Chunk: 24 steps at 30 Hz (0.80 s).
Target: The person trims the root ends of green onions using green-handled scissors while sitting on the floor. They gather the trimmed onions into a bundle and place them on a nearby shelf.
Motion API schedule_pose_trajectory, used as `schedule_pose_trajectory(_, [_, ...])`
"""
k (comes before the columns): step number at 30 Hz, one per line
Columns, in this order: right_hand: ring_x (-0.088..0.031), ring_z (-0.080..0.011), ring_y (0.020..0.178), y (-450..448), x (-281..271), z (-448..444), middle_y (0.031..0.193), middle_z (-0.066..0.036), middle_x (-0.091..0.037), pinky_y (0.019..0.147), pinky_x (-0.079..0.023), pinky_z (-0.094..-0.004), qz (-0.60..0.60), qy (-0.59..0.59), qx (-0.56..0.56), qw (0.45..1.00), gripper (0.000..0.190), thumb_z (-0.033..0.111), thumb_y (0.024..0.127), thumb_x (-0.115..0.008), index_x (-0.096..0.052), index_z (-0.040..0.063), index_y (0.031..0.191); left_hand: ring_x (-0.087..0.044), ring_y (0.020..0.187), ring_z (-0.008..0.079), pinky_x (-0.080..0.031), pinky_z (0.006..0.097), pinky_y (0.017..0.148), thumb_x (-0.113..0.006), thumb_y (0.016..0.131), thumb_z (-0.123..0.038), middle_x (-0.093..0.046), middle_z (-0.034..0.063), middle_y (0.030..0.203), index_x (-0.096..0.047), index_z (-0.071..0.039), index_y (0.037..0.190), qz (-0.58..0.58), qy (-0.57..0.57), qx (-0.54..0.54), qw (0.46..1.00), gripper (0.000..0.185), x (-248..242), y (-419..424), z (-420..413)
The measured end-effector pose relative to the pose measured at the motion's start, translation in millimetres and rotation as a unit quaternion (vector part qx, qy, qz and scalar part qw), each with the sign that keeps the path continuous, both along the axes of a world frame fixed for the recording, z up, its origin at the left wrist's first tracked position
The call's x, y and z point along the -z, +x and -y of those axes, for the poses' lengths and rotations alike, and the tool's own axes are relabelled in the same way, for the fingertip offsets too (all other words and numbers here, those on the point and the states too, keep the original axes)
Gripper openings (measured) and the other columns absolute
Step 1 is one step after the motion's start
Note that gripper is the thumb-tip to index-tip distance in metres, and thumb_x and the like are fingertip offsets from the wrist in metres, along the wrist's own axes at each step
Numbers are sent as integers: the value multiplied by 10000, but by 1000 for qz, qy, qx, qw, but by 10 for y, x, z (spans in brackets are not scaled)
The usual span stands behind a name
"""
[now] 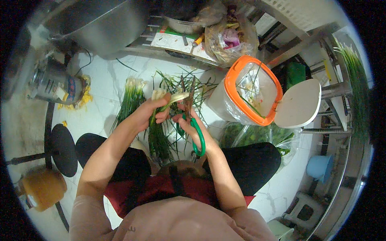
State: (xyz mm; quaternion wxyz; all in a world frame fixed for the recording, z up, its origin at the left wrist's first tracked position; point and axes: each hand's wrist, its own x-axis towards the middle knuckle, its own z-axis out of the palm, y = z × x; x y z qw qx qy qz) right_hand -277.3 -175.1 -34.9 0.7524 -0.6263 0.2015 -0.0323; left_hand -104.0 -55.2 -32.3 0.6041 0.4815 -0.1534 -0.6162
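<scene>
My left hand (pixel 153 112) grips a few green onions (pixel 176 97) near their pale root ends. In my right hand (pixel 190 125) is a pair of scissors (pixel 198 137) with green handles and dark, rusty-looking blades. The blades stand apart, pointing away from me, and the pale ends reach up to them; whether they touch I cannot tell. Below my left hand hangs or lies a dark green bunch of leaves (pixel 159 141). Another bundle of green onions (pixel 131 93) rests on the floor to the left. Loose green trimmings (pixel 169 79) are scattered on the tiles beyond my hands.
An orange-rimmed bin (pixel 230 87) stands at right, its white lid (pixel 299 104) swung open. Beside my right knee lies a clear bag of leafy greens (pixel 256 134). More green onions (pixel 352 64) sit at far right. Ahead is a low shelf with a plastic bag (pixel 217 45); a glass jar (pixel 54 84) is left.
</scene>
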Motion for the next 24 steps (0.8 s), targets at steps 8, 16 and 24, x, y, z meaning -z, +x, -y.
schedule_pose_trajectory(8, [-498,-174,1087,44,162,-4,1137,-81,-557,966,-380,-312,-9,-28,-24,999,490,253,970,-539,-362,68,1387,-338,473,79,-332,236,492,-492,957,-379,-339,-58,551,-499,-134,1004,21,-19,-17,999,249,2,89,66])
schedule_pose_trajectory(16, [-537,-180,966,45,253,-24,1052,-74,-561,874,-440,-318,-15,-68,-23,997,486,220,953,-574,-373,80,1374,-345,474,60,-283,228,435,-551,933,-390,-375,-56,571,-533,-115,1021,66,33,-34,997,290,-20,222,147])
schedule_pose_trajectory(24, [-547,-149,1060,51,190,-21,1120,-86,-558,936,-416,-287,0,-44,-13,999,459,242,990,-522,-360,71,1384,-342,477,66,-293,232,448,-527,934,-333,-377,-51,562,-555,-81,998,8,21,18,1000,262,-10,137,155])
